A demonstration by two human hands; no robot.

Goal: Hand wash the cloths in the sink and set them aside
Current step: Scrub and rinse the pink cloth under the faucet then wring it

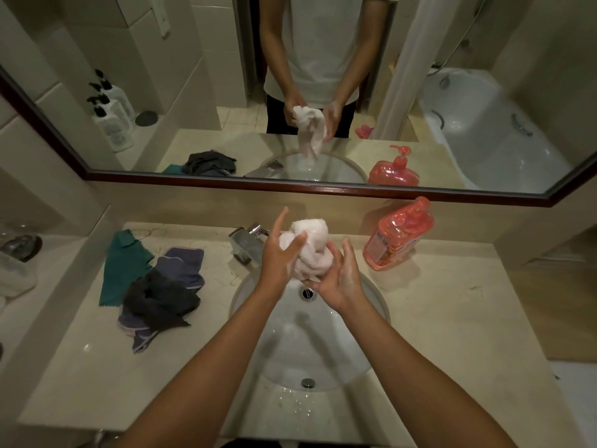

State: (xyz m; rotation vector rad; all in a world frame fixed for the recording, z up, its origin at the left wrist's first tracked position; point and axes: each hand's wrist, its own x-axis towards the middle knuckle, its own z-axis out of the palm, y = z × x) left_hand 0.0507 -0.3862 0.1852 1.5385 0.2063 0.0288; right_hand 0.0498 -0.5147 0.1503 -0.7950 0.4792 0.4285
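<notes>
Both hands, left hand (280, 253) and right hand (339, 276), press the soft, soapy-slick pink cloth (308, 250) between near-straight fingers over the sink (374, 302); likely best gripped by its bunched middle.

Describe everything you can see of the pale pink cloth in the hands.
The pink cloth is a soft, fluffy fabric like terry, bunched into a crumpled lump. It is held in the air over the sink, in front of the tap. The left hand and the right hand press it from both sides, fingers mostly straight. It looks wet and soapy.
</notes>
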